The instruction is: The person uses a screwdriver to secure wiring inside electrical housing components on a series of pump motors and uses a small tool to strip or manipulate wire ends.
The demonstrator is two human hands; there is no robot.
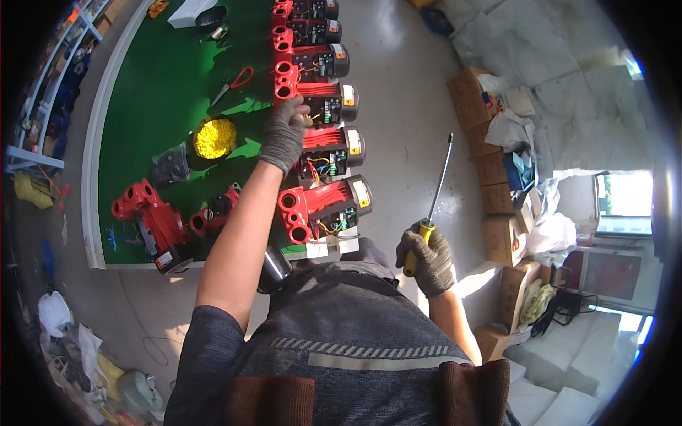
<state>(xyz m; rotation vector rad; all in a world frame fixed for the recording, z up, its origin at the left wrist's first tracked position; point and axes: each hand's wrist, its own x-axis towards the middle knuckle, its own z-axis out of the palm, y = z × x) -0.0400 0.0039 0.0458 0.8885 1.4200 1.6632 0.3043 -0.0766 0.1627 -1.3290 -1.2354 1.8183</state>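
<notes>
My right hand [428, 260], in a grey work glove, is closed round the yellow handle of a screwdriver [441, 186], its long shaft pointing up and away over the floor. At the table's right edge, my gloved left hand [285, 133] is at a red motor-pump unit [321, 101] with exposed wiring. Its fingers are curled by the wiring side, and whatever they hold is hidden. Nearer to me stand another such red unit [327, 148] and a third unit [325, 207], both with coloured wires showing and black end caps.
On the green table [142, 92] are a bowl of yellow small parts [215, 138], red-handled scissors [233, 86], a dark plastic bag [170, 165] and another red unit [153, 224] at the near left. Cardboard boxes [491, 170] line the floor on the right. Shelves [60, 78] stand far left.
</notes>
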